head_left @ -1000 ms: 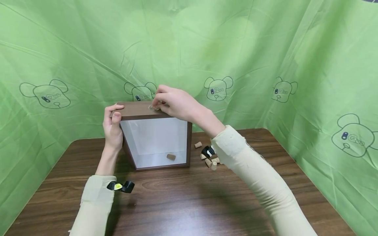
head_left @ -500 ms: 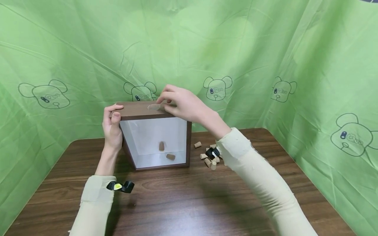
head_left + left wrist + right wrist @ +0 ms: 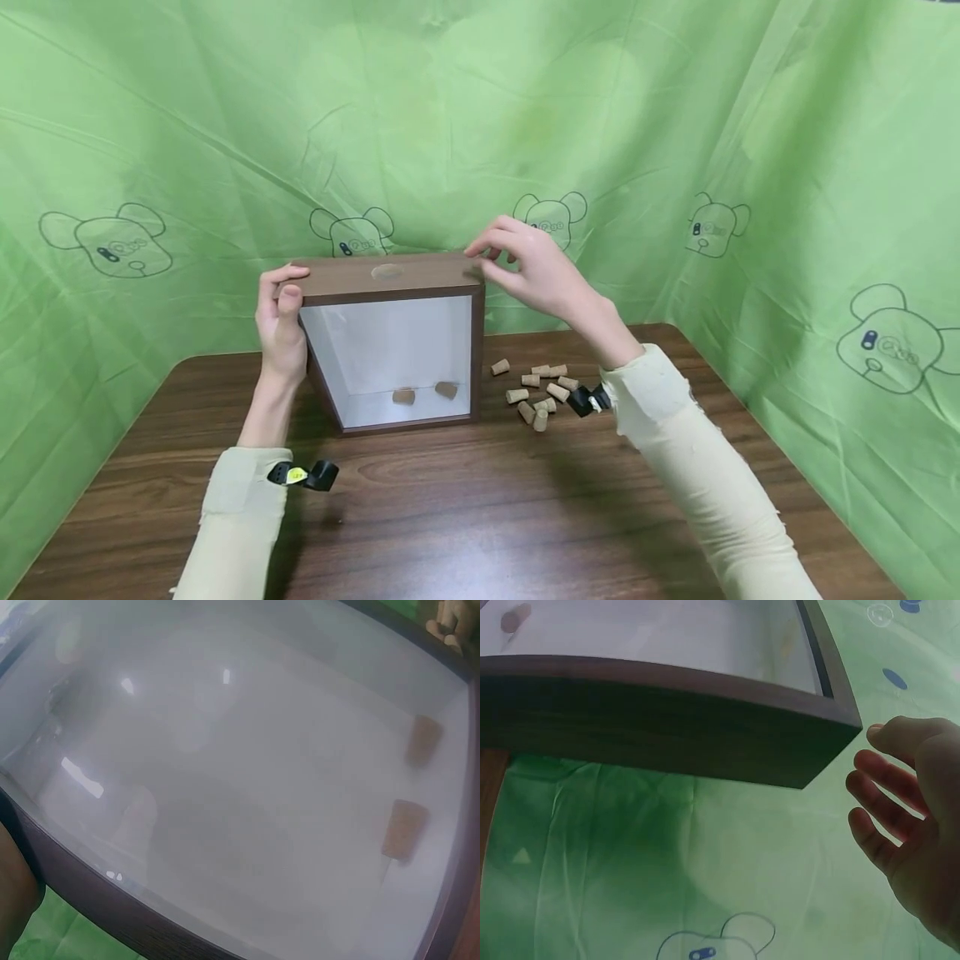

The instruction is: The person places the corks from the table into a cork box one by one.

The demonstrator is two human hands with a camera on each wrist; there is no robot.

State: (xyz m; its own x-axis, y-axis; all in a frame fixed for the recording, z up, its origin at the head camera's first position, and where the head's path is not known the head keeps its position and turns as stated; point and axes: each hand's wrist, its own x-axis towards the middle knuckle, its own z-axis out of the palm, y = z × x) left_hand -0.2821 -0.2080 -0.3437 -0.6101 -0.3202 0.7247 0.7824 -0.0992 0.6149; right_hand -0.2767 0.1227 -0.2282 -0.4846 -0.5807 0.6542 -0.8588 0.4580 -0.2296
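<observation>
- Under the bent fingers (image 3: pixel 281 277) of the left hand (image 3: pixel 283 333) is the upper left corner of the brown-framed box (image 3: pixel 341 290), firmly gripped: those fingers lie over its top, the thumb against its front edge.
- Just beside the box's upper right corner, the right hand (image 3: pixel 536 267) has its fingers loosely curved, thumb and forefinger apart, holding nothing; the right wrist view shows a gap between them and the frame.
- About midway between the two hands' fingers, a round opening (image 3: pixel 387 272) sits in the box's top.
- Well below both sets of fingers, two corks (image 3: pixel 403 397) show low inside the box, near each other, through its clear front pane.
- Below the right fingers, right of the box, loose corks (image 3: pixel 517 396) are scattered on the wood-grained table (image 3: pixel 450 500).
- Beyond all the fingers hangs green cloth (image 3: pixel 450 125) printed with animal-head outlines.
- Back from the fingers, each pale sleeve (image 3: pixel 240 517) has a black device (image 3: pixel 322 475) at its cuff.
</observation>
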